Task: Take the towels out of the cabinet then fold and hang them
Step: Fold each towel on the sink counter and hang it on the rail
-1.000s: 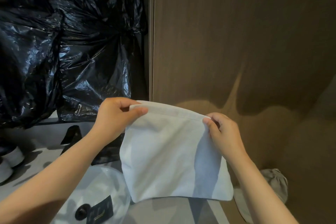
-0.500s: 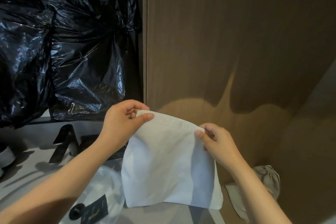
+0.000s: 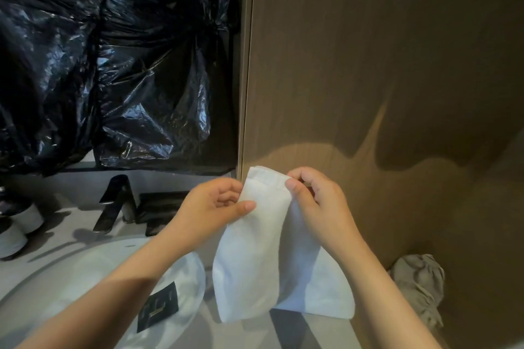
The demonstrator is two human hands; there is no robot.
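Observation:
A small white towel (image 3: pixel 255 258) hangs in the air above the counter, folded over on itself so its top edge is narrow. My left hand (image 3: pixel 209 207) pinches the towel's top left part between thumb and fingers. My right hand (image 3: pixel 317 201) pinches the top right corner, close beside the left hand. The towel's lower part fans out wider below my hands. A brown wooden cabinet panel (image 3: pixel 368 65) stands right behind the towel.
A white basin (image 3: pixel 85 278) with a white bag and dark label (image 3: pixel 157 307) lies at lower left. A black tap (image 3: pixel 113 204) and white cups (image 3: pixel 17 227) stand on the grey counter. Black plastic sheeting (image 3: pixel 113 51) covers the back left. A crumpled grey cloth (image 3: pixel 419 283) lies at lower right.
My hands have come together, bringing the towel's two top corners close, so the towel that was spread wide now hangs folded in half lengthwise.

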